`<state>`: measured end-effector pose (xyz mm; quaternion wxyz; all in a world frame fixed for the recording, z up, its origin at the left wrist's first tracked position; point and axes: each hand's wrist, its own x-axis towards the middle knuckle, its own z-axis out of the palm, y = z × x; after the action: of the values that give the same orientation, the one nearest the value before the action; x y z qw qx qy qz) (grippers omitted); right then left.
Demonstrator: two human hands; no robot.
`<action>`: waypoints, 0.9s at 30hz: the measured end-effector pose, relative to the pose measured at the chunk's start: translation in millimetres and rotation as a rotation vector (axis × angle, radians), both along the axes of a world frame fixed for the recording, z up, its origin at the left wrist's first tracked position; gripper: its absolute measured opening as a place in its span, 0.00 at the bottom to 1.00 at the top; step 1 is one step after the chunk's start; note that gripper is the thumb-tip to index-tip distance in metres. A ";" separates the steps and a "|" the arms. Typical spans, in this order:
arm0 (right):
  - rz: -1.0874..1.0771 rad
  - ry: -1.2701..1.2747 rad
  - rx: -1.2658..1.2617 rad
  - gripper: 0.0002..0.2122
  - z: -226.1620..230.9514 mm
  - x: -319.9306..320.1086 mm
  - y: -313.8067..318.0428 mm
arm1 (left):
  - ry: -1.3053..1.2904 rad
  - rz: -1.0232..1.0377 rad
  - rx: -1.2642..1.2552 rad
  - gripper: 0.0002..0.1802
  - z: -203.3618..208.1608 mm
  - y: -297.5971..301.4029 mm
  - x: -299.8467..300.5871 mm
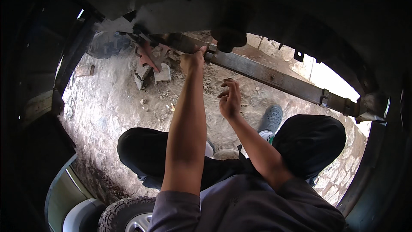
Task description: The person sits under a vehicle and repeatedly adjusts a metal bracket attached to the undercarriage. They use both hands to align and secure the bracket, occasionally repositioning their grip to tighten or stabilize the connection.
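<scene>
A long grey metal bar (257, 72) with clamp-like brackets runs across the view from the upper middle to the far right. My left hand (192, 61) reaches up to its left part, closed against the bar beside a bracket (210, 52); the bar hides some of the fingers. Below the bar, apart from it, hangs my right hand (231, 101). Its fingers are loosely bent and spaced, with nothing visible in them. A dark rounded part (230, 38) juts down just above the bar.
Dark vehicle-like panels surround the opening. Beyond my left hand lie a reddish metal stand (146, 56) and broken pale blocks (162, 73) on rough, dusty ground (111, 99). A tyre (124, 215) stands at the lower left. My knees and a grey-blue shoe (271, 119) are below.
</scene>
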<state>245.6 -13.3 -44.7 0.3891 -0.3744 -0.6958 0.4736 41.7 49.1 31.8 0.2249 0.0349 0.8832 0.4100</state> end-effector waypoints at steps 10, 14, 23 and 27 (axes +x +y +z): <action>-0.011 -0.035 0.022 0.26 -1.7 -1.6 1.4 | -0.013 -0.067 0.032 0.37 -10.3 -14.5 3.1; -0.001 -0.041 0.030 0.26 1.7 -3.3 -5.6 | -0.006 -0.012 -0.041 0.39 -24.4 1.0 -14.4; -0.067 -0.017 -0.007 0.27 -22.7 -3.2 8.0 | -0.028 -0.049 0.090 0.32 2.5 -12.5 13.8; -0.026 0.022 0.021 0.27 -6.9 -11.3 -3.0 | 0.169 -0.102 0.002 0.34 -14.3 -2.7 -6.4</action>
<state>234.4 -16.2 -51.6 0.4068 -0.3741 -0.6914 0.4654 35.3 46.4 17.5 0.1700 0.1145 0.8957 0.3947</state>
